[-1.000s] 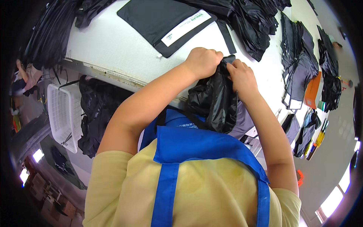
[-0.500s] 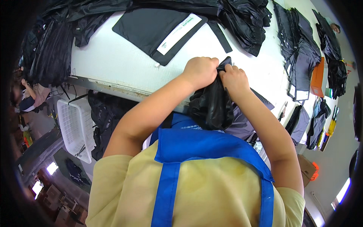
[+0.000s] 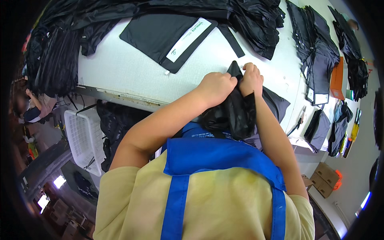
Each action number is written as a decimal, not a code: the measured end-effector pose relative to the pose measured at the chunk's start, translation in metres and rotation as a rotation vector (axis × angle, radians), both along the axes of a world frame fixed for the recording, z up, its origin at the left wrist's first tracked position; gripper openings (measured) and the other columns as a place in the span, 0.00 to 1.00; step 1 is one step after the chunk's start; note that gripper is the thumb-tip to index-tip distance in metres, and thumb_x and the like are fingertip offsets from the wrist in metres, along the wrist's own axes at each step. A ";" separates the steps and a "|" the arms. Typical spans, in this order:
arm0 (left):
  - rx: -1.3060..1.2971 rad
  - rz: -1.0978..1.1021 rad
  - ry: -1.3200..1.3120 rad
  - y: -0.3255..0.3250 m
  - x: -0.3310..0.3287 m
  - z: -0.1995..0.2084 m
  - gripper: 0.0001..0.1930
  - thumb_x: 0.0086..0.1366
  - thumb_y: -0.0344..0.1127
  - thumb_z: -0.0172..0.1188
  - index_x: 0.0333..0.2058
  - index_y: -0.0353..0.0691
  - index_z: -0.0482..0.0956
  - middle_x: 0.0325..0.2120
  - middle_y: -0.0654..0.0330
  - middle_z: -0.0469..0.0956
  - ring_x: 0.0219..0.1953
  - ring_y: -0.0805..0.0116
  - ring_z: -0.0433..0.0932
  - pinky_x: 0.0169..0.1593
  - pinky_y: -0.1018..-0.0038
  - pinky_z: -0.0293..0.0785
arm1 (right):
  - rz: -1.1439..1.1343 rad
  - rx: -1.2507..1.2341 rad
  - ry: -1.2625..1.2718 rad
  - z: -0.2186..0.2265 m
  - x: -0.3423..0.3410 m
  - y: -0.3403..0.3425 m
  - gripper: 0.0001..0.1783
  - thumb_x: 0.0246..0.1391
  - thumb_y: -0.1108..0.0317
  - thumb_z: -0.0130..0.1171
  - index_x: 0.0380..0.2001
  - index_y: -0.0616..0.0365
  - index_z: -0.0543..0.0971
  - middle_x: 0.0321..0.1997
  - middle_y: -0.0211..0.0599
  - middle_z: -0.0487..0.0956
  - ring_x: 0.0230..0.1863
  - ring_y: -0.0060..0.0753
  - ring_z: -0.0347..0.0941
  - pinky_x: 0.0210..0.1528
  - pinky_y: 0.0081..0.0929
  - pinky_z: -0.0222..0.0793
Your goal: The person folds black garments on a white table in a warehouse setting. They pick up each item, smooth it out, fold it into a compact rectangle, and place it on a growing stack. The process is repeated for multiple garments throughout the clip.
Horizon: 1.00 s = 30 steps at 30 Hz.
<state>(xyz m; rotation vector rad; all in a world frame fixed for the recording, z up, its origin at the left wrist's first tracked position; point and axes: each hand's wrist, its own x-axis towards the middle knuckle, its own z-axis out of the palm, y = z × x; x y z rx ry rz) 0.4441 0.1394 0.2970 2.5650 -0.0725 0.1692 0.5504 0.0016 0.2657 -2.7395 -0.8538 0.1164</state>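
Observation:
A piece of shiny black fabric [image 3: 236,120] hangs in folds over the front edge of the white table, down against my blue apron. My left hand [image 3: 218,87] is closed in a pinch on its upper end, the thumb toward the pointed tip. Close beside it on the right, my right hand [image 3: 252,80] grips the fabric with bent fingers, and a fold lies against that wrist. Just beyond the hands lies a flat black fabric panel [image 3: 150,38] with a white strip card [image 3: 189,40]. Dark grey fabric [image 3: 275,105] lies to the right, partly behind my forearm.
Heaps of black garments [image 3: 256,28] line the table's far side, with a narrow black strip [image 3: 231,40] near them. A white plastic basket [image 3: 84,136] stands lower left. An orange box [image 3: 337,80] sits at the right. Another person [image 3: 32,106] is at the far left.
Both hands have drawn a little toward me with the fabric. My right hand has turned and its forearm moved inward; a fold now lies against that wrist.

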 end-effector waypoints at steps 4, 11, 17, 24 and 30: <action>-0.096 0.166 0.051 0.005 -0.025 -0.012 0.04 0.57 0.33 0.55 0.29 0.39 0.73 0.23 0.54 0.74 0.29 0.51 0.77 0.32 0.61 0.74 | -0.069 0.101 0.231 -0.006 0.010 -0.006 0.20 0.35 0.76 0.58 0.37 0.55 0.69 0.36 0.40 0.73 0.41 0.48 0.70 0.43 0.39 0.64; -0.664 0.521 0.357 0.021 -0.034 -0.050 0.10 0.64 0.37 0.54 0.33 0.35 0.73 0.22 0.53 0.76 0.22 0.65 0.76 0.27 0.70 0.73 | 0.314 0.528 0.401 0.076 -0.070 -0.074 0.36 0.35 0.78 0.61 0.53 0.64 0.65 0.43 0.49 0.70 0.46 0.45 0.70 0.50 0.33 0.66; -1.136 0.664 0.462 0.009 -0.006 -0.023 0.09 0.66 0.38 0.52 0.35 0.37 0.71 0.23 0.61 0.73 0.21 0.70 0.73 0.23 0.73 0.72 | 0.409 0.402 0.002 0.068 -0.111 -0.046 0.64 0.19 0.51 0.78 0.61 0.58 0.53 0.66 0.61 0.52 0.66 0.66 0.50 0.62 0.56 0.47; -1.035 0.625 0.388 0.008 -0.006 -0.035 0.10 0.65 0.37 0.52 0.32 0.36 0.72 0.21 0.60 0.74 0.20 0.71 0.73 0.23 0.73 0.72 | 0.354 0.341 -0.074 0.049 -0.111 -0.039 0.49 0.30 0.59 0.73 0.58 0.52 0.60 0.62 0.56 0.62 0.59 0.58 0.62 0.57 0.48 0.57; -0.709 0.435 0.160 0.024 0.004 -0.066 0.10 0.63 0.36 0.54 0.29 0.35 0.73 0.20 0.60 0.74 0.19 0.70 0.74 0.23 0.73 0.72 | 0.129 0.606 -0.050 0.053 -0.096 -0.052 0.26 0.30 0.81 0.65 0.40 0.57 0.73 0.37 0.40 0.78 0.39 0.44 0.76 0.44 0.30 0.70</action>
